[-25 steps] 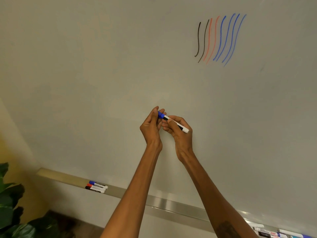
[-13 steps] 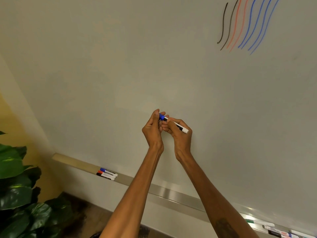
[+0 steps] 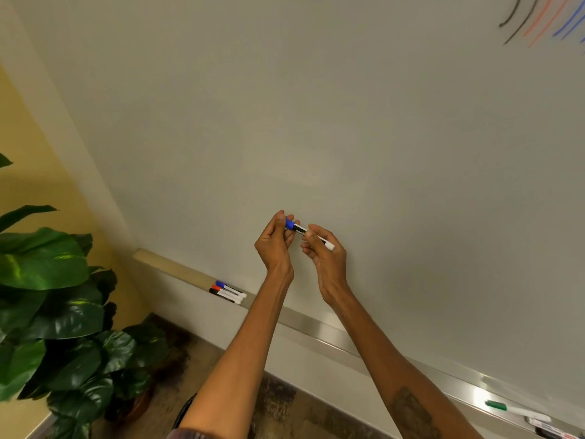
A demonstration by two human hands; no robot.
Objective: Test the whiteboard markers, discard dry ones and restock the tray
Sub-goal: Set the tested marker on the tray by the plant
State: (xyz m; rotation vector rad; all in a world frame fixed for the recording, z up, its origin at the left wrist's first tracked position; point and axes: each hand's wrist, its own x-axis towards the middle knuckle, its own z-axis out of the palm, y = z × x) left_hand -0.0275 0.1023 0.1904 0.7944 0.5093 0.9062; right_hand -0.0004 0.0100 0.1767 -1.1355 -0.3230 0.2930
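1. Fingers point(image 3: 279, 220) of the left hand point(image 3: 274, 245) curl round the blue cap of a marker point(image 3: 300, 229). Fingers point(image 3: 311, 233) of the right hand point(image 3: 327, 261) pinch its barrel, and the white end pokes out at lower right. The marker is mid-frame, in front of the whiteboard point(image 3: 316, 122), and slopes down to the right. The fingers hide the joint, so I cannot tell whether the cap is fully seated.
2. At far left, a plant point(image 3: 47, 274) with broad green leaves stands against a yellow wall point(image 3: 31, 128).
3. Left of centre, the tray point(image 3: 316, 328) begins below the board and runs along its bottom edge to the lower right corner.
4. Near the tray's left end, three markers point(image 3: 228, 292) lie side by side and touching. Their blue, red and black caps point to the upper left. They sit below and left of the left hand.
5. At lower right, a green marker point(image 3: 517, 411) lies on the tray. Just beside it, in the corner, are more markers point(image 3: 552, 430), blurred and cut off by the frame.
6. At upper right, black, red and blue strokes point(image 3: 535, 23) mark the board, partly out of frame.
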